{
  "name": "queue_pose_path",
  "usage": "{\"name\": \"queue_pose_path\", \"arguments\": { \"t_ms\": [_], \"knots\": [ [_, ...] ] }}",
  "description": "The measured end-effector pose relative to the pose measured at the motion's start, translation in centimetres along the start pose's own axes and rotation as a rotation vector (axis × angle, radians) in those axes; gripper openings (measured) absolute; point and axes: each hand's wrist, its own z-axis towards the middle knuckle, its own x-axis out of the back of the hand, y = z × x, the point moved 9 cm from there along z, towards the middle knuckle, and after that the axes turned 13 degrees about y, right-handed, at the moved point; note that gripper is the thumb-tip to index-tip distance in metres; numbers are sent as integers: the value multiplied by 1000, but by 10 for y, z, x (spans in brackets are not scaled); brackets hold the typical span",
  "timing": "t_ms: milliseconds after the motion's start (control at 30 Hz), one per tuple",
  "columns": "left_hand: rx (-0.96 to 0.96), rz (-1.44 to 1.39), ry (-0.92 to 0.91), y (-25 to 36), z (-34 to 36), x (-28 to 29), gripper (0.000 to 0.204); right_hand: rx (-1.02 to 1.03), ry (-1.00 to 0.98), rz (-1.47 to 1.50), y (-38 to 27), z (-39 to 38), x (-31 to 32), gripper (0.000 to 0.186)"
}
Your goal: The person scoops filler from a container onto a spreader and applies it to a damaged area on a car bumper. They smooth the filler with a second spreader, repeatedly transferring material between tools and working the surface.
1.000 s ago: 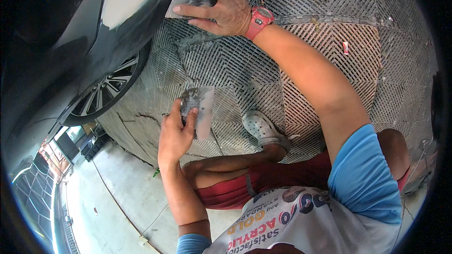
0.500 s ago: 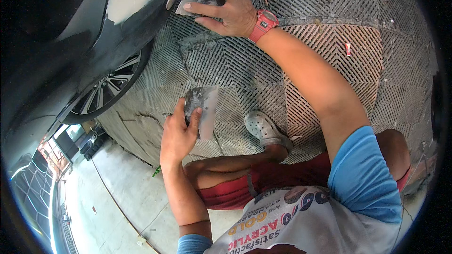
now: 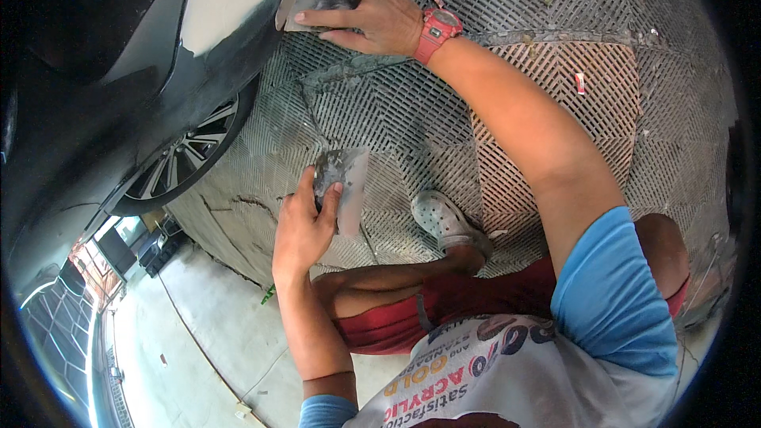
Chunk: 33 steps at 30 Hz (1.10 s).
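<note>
A broad putty spreader (image 3: 352, 194), its flat grey blade smudged dark near the grip, is pinched between the thumb and fingers of my left hand (image 3: 300, 230) above the floor tiles. My right hand (image 3: 384, 16) is closed on a second putty spreader (image 3: 337, 1), fingers spread over its dark-stained face. The front edge of that blade meets the lower edge of the dark car body (image 3: 214, 71) at the top, carrying a strip of pale filler; whether it presses on the panel I cannot tell. A smooth cream patch of filler (image 3: 230, 4) covers the panel just left of it.
A car wheel (image 3: 186, 154) with a spoked rim stands below the bodywork at left. Grey slotted floor tiles (image 3: 396, 95), some tan, lie beneath my hands. My shoe (image 3: 448, 222) rests on them. Pale concrete (image 3: 190, 325) spreads at lower left, and a small red-and-white wrapper (image 3: 580, 83) lies at right.
My right hand has shifted slightly left and down with its spreader, bringing the blade and its filler to the car's edge. My left hand has barely moved.
</note>
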Motion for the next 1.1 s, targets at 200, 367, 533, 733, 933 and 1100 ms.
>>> {"name": "queue_pose_path", "arguments": {
  "t_ms": [200, 367, 533, 733, 933, 1100],
  "knots": [
    [-16, 0, 19, 1, 1, 3, 59, 54, 185, 19, 20, 8, 22, 50],
    [54, 35, -7, -10, -3, 1, 59, 78, 154, 37, 22, 24, 14, 51],
    [125, -18, -40, -18, -5, -1, 58, 140, 211, 81, 29, 22, 6, 53],
    [113, -1, -32, -11, 0, 0, 60, 129, -26, 36, 52, 3, 4, 54],
    [68, 10, 7, -17, -4, -1, 58, 182, 191, 71, 72, 36, 31, 69],
    [81, 65, -3, -9, -8, 7, 61, 176, 106, 31, 73, 40, 19, 71]
  ]
}}
